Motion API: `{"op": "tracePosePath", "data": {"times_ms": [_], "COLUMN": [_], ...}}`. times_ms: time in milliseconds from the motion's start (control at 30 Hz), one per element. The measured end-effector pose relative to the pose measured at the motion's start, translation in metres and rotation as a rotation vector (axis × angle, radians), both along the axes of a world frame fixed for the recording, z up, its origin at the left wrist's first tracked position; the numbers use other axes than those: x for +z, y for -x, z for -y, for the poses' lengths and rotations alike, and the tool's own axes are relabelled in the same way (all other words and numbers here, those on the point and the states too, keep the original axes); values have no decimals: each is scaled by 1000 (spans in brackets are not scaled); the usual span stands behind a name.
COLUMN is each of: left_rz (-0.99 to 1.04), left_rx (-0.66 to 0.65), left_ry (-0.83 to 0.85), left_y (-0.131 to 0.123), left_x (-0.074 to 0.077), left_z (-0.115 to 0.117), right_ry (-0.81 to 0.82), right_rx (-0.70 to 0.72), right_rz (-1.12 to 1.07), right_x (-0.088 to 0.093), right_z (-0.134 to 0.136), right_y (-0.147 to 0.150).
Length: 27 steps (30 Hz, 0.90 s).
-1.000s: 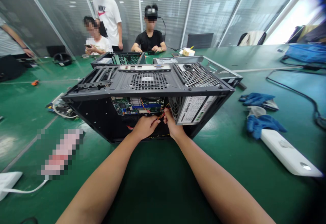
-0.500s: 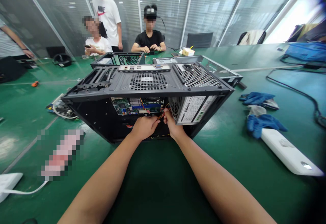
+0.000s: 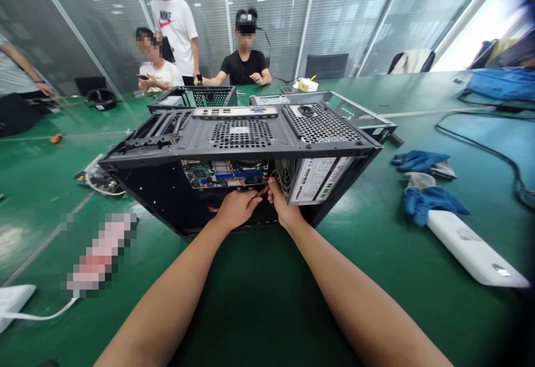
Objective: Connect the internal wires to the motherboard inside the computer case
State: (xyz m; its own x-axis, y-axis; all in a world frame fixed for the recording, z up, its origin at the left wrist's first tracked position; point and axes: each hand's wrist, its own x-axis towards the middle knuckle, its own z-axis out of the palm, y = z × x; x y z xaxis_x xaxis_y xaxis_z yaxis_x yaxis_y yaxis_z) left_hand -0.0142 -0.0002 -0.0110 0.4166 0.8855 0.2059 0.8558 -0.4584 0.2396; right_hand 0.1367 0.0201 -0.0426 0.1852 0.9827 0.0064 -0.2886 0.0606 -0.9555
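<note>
Hardly anything shifts: left hand [image 3: 236,208] and right hand [image 3: 281,205] stay at the wire bundle [image 3: 264,189] inside the open computer case [image 3: 242,133] on the counter [image 3: 259,300], beside the power supply [image 3: 313,177]. Each grip curls inward; whether either pinches wires, I cannot tell. The wire handling looks unfinished.

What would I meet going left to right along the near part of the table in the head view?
White box → left hand → right hand → power supply → blue gloves → white slab.
</note>
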Motion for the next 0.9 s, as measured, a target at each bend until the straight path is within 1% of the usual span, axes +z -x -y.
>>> {"op": "tracePosePath", "data": {"times_ms": [167,300,633,900], "left_rz": [-75,-86,45,45], "left_rx": [13,11,-3,-9], "left_ry": [-44,-67,-25,-39], "left_y": [-1,-2,0,1], "left_x": [3,4,-1,0], "left_z": [4,6,2,1], "right_ry": [9,22,-13,-22], "right_rx": [-6,-12,10,25], "right_rz": [17,18,-12,-19], "right_x": [0,3,2,3], "right_z": [-1,0,1,1], "right_y": [0,0,1,1]}}
